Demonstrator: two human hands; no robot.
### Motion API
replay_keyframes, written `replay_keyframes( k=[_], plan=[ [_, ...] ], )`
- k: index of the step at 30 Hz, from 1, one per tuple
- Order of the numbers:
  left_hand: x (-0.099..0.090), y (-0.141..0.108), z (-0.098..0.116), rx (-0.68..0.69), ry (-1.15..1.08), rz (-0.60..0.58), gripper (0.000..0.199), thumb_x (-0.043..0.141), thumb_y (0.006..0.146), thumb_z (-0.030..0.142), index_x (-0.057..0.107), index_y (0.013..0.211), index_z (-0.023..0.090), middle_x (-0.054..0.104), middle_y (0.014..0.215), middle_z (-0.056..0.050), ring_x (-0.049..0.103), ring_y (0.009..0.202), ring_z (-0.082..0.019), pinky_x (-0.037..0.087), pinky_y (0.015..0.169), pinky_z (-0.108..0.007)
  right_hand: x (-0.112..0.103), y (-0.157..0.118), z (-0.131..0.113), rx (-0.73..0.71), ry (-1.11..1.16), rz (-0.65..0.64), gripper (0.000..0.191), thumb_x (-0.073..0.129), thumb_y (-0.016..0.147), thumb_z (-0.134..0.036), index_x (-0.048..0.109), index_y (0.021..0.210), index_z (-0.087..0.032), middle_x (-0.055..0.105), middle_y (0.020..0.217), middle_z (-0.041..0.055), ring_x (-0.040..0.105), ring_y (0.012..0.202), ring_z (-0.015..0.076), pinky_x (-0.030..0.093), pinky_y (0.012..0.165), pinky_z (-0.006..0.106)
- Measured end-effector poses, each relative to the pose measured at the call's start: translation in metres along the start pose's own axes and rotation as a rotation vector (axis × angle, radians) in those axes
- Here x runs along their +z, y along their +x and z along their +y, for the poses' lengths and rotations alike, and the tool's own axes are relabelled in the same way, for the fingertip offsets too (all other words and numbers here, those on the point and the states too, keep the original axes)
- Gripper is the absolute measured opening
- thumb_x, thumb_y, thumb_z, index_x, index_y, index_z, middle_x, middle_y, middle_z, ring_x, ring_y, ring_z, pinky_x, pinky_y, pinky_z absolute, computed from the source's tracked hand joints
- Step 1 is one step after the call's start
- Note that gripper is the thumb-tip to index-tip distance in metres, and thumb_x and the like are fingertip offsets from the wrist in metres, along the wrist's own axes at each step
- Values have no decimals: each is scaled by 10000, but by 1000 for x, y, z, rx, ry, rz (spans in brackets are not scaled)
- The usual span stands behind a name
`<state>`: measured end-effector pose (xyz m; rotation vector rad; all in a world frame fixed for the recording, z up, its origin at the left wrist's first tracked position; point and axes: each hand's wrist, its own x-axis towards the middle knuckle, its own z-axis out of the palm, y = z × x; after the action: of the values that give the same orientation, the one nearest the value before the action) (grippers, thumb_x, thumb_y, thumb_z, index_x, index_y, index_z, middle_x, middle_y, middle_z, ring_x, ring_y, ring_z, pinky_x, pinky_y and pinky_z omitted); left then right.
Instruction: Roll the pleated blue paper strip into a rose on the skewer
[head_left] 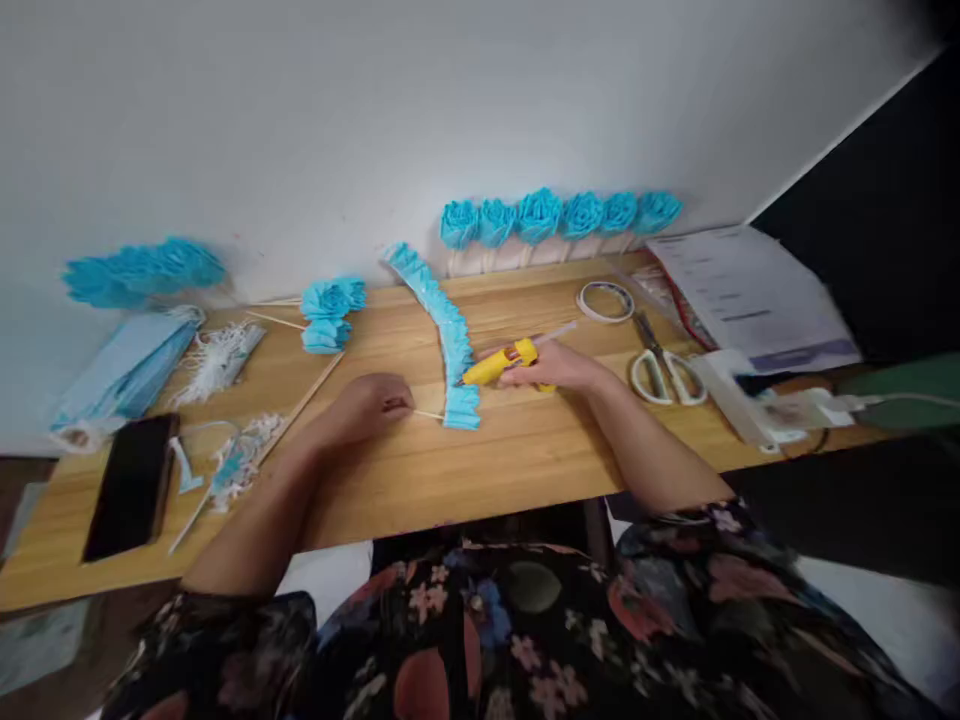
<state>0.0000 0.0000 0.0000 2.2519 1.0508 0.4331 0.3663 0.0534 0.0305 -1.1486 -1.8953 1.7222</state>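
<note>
One blue frilled strip (pixel 442 325), lying in a curve at mid-table, its near end toward the person; laid flat, it seems, so the plain edge stays open to glue.

One yellow glue gun (pixel 491 367), fingers of the right hand (pixel 551 366) clamped around its body, nozzle at the strip's lower part.

One thin wooden stick (pixel 427 414), pinched in the closed fingers of the left hand (pixel 381 404), tip at the strip's near end, presumably for lining the two up.

Right of these: tape roll (pixel 582 300), then white-handled scissors (pixel 673 380), within easy reach.

Behind: six blue flowers (pixel 538 215) on stems, leaning against the wall (kept uncrushed that way, I'd guess).

Far left: dark phone (pixel 131 488), beside white trimmings.
</note>
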Motion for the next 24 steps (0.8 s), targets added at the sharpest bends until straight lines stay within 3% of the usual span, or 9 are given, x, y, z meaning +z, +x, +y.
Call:
replay_keyframes(
  k=[8, 18, 24],
  plan=[
    [1, 1, -1, 35, 31, 10, 166, 637, 987, 172, 760, 876, 173, 761, 830, -39, 677, 749, -179, 463, 725, -273, -11, 6, 17, -39, 117, -63, 622, 993, 736, -483, 884, 1266, -175, 862, 860, 45, 740, 758, 143, 529, 624, 228],
    [-2, 3, 2, 28, 66, -6, 167, 644, 975, 197, 777, 877, 173, 756, 833, -34, 664, 753, -170, 449, 720, -267, -17, 8, 25, -89, 124, -58, 681, 1016, 708, -604, 893, 1193, -142, 851, 810, 55, 721, 703, 130, 525, 596, 210],
    [-5, 3, 3, -39, 63, -6, 145, 656, 948, 211, 773, 868, 180, 764, 832, -23, 664, 745, -167, 445, 711, -264, -20, 17, 30, -160, 172, -102, 642, 1042, 646, -561, 894, 1092, -124, 825, 763, 55, 708, 689, 146, 530, 595, 227]
  ],
)
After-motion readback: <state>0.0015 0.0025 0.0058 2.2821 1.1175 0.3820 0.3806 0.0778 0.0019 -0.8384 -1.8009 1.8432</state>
